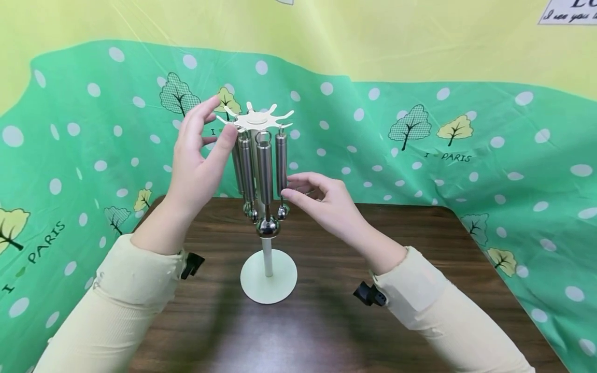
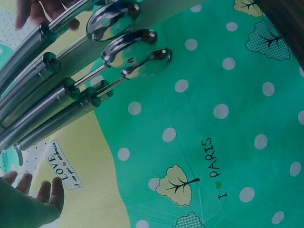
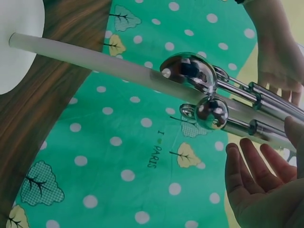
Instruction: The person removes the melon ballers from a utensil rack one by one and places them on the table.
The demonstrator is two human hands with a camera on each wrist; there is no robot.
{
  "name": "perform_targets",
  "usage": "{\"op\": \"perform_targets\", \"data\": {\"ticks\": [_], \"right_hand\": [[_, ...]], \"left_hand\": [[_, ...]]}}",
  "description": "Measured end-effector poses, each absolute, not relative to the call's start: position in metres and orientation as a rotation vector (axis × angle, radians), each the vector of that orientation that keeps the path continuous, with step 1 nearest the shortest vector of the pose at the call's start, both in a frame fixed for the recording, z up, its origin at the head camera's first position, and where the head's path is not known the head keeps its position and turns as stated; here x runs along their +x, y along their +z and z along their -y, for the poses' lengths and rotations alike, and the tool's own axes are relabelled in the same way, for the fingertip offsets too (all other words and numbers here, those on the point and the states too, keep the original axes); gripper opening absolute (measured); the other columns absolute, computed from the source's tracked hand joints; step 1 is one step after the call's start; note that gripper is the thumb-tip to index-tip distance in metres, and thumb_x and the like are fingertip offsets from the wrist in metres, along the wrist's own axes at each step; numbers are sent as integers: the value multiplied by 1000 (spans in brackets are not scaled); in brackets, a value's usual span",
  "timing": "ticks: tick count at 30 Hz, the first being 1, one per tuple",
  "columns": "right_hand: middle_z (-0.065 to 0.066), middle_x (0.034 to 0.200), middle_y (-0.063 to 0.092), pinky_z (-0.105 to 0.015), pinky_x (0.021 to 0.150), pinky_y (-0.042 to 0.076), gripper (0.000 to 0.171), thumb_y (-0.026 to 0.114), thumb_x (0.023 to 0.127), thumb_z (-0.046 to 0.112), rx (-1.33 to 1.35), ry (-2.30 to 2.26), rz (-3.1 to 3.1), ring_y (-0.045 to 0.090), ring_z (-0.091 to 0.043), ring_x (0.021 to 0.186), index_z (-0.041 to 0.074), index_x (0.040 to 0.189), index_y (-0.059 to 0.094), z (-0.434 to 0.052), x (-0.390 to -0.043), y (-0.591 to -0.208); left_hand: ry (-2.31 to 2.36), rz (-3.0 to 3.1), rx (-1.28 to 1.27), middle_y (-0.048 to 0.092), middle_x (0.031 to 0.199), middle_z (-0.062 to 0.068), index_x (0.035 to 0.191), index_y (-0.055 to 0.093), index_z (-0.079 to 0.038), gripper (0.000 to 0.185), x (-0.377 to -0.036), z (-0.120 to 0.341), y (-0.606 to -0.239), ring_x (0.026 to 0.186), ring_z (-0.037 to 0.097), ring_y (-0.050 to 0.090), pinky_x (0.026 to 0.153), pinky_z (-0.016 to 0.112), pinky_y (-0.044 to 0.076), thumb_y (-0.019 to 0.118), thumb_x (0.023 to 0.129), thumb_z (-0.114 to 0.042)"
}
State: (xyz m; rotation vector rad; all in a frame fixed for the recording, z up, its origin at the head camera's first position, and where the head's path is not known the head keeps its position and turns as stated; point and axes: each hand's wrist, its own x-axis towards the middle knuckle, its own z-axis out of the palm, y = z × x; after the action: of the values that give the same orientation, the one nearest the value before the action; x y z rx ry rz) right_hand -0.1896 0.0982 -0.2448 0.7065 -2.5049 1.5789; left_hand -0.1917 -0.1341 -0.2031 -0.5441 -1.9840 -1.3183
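Backdrop and table

A dark wooden table (image 1: 420,269) stands against a green cloth (image 1: 466,171) with white dots, trees and "I PARIS" lettering; yellow sheeting (image 1: 373,36) hangs above, with a lettered sign (image 1: 569,11) at its top right corner.

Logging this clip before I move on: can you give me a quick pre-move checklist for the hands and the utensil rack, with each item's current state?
1. Rack base flat on the wooden table: ok.
2. Pole upright: ok.
3. Left hand at the white hook wheel, thumb touching its edge: ok.
4. Right hand gripping a utensil: not ok; fingertips sit beside the rightmost steel handle, fingers relaxed, contact cannot be told.
5. Four steel utensils hanging from the hooks: ok.
6. Front utensil's ring fully seated on its hook: cannot tell.
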Motion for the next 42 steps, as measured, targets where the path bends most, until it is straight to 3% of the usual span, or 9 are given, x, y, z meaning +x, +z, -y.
{"op": "perform_targets", "data": {"ticks": [6,15,29,34,42], "right_hand": [[-1,107,73,-37,82,55,35,70,92,29,769,1538,2477,67,-17,91,15,124,66,-92,-194,-244],[-6,103,72,-34,84,54,32,68,94,22,847,1458,2377,65,-16,93,8,122,66,-88,-203,-240],[-5,96,71,-33,77,53,24,68,94,17,932,1435,2337,62,-13,84,5,115,67,-86,-209,-238],[-5,93,70,-32,70,51,22,69,93,16,935,1437,2323,60,-15,78,5,112,68,-87,-206,-235],[-8,91,69,-25,67,49,18,70,92,11,934,1472,2268,60,-16,75,3,108,68,-89,-203,-231]], "left_hand": [[-1400,2031,-568,46,148,-1,146,46,-15,49,-195,136,-199,133,18,42,107,43,39,53,102,-34],[-1523,1983,-643,54,142,7,146,45,-9,49,-202,136,-198,128,17,44,102,27,38,46,103,-32],[-1651,1952,-653,56,139,8,147,44,-10,58,-207,136,-199,129,12,45,108,28,36,52,101,-44],[-1665,1937,-648,62,130,0,148,42,-7,55,-208,134,-199,124,12,48,106,29,37,51,101,-35],[-1698,1925,-625,64,119,-9,138,51,-9,44,-209,134,-199,111,14,51,97,27,38,51,99,-30]]}}
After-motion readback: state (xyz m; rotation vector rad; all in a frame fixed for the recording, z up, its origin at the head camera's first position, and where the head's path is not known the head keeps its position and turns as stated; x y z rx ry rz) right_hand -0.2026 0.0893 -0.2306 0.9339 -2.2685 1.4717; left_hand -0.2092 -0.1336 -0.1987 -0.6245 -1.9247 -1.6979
